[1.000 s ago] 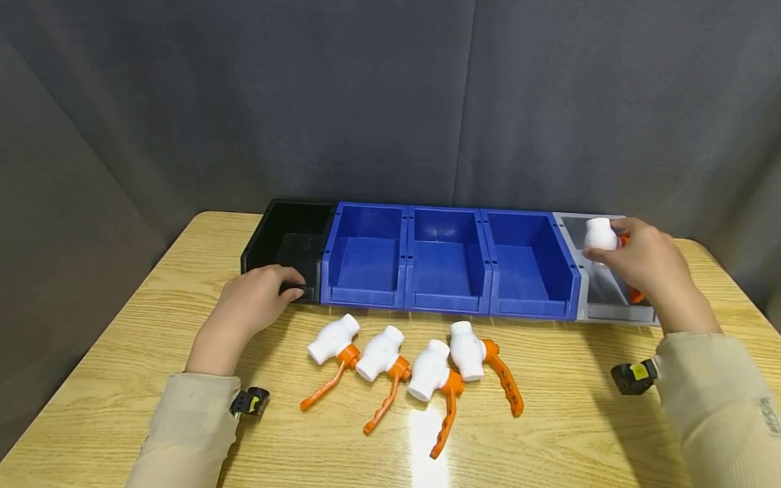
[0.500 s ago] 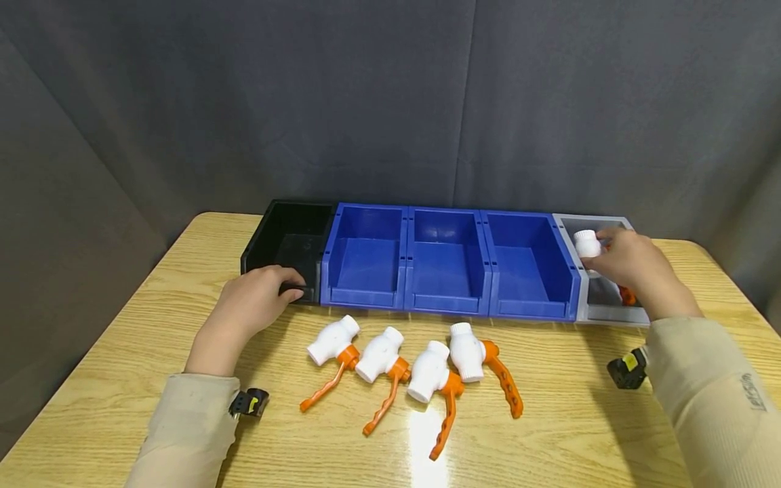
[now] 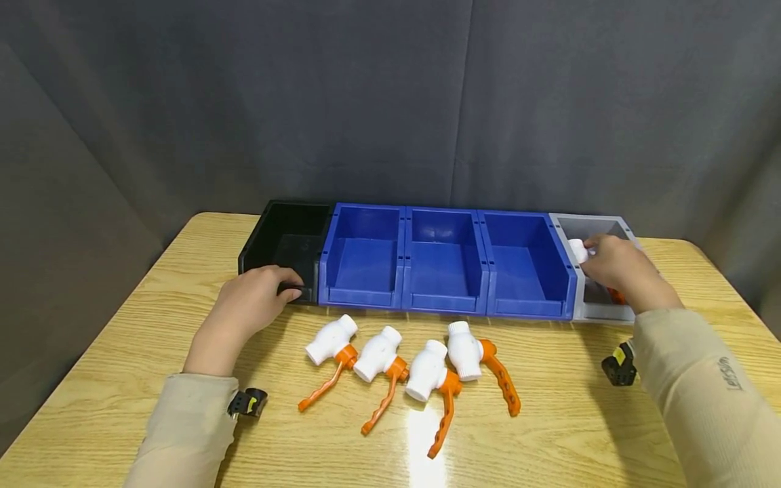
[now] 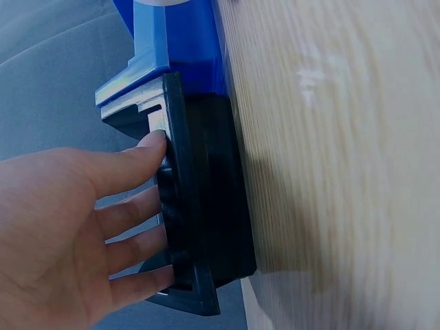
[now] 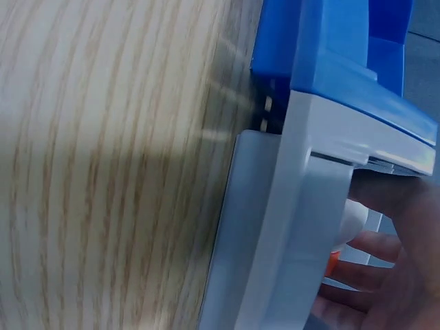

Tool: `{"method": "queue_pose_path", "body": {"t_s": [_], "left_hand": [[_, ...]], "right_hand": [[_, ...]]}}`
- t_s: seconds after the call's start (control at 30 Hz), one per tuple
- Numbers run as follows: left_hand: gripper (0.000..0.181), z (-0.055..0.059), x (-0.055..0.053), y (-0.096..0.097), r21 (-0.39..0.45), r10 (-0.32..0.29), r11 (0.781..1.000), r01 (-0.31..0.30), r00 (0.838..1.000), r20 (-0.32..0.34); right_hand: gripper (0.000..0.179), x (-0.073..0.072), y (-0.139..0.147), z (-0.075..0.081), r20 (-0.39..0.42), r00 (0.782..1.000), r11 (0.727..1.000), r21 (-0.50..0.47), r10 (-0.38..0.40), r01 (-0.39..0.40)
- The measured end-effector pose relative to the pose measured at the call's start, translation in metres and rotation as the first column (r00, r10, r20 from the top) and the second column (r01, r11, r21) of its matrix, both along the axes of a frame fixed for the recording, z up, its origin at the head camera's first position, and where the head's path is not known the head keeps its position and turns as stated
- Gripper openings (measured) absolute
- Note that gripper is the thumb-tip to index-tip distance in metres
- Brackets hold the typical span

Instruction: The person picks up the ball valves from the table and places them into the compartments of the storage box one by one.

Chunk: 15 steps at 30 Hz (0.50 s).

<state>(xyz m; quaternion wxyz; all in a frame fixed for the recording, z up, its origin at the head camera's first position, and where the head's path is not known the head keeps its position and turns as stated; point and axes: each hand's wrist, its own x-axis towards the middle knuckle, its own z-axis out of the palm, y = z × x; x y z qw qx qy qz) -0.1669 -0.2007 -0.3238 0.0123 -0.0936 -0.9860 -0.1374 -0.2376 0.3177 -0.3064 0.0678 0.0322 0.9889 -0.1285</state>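
Observation:
My right hand reaches down into the grey bin at the right end of the row. It holds a white ball valve with an orange lever handle; the fingers hide most of the valve. Behind the bin's front wall, the right wrist view shows part of its white body between thumb and fingers. At the opposite end, my left hand holds the front lip of the black bin, thumb on the edge and fingertips hooked over it.
Between the end bins stand three blue bins, side by side. Several more white ball valves with orange handles lie in a row on the wooden table before them. A grey curtain hangs behind.
My right hand has moved left and lower into the grey bin with the ball valve, which now sinks behind the bin's side wall. My left hand has stayed on the black bin.

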Motion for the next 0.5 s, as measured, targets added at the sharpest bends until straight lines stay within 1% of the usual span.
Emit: {"method": "queue_pose_path", "body": {"t_s": [0.27, 0.5], "left_hand": [[0.021, -0.0005, -0.0027, 0.0024, -0.005, 0.001, 1.0, -0.001, 1.0, 0.001], [0.021, -0.0004, -0.0033, 0.0035, -0.005, 0.006, 1.0, -0.006, 1.0, 0.002]], "right_hand": [[0.047, -0.0027, 0.0042, -0.0048, 0.005, 1.0, 0.999, 0.014, 0.03, -0.03], [0.047, -0.0023, 0.0055, -0.0074, 0.0, 0.999, 0.999, 0.024, 0.048, -0.048]]}}
